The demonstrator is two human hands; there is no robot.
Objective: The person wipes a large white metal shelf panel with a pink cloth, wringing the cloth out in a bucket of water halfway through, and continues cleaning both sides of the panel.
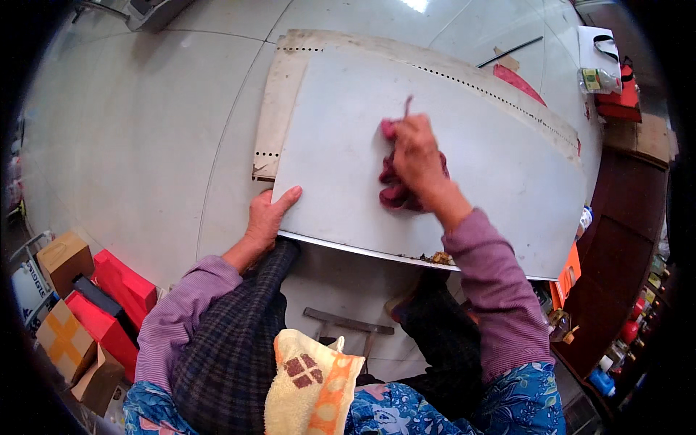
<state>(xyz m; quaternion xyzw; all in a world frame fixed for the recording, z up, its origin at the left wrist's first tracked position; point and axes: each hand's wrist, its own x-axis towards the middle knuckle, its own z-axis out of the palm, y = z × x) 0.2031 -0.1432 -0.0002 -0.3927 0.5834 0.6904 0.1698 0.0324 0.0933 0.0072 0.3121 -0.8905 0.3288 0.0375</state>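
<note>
A large pale grey-white panel (341,159) lies in front of me, on top of a dirtier cream panel (279,94) with rows of small holes along its edges. At the near left edge my left hand (272,217) grips the panel, its thumb on the top face and its fingers hidden below. A crumpled dark-red cloth (395,194) is under my right hand (420,156), whose fingers are closed on it and press it to the panel's middle. Brown crumbly debris (438,258) sits along the near edge, close to my right forearm.
A yellow towel (304,384) lies at my lap. Beneath the panel's near side stands a metal-framed stool (348,320). Cardboard boxes (65,254) and red boxes (123,279) are stacked at left. On the right are a dark-red wooden cabinet (623,239) and several bottles.
</note>
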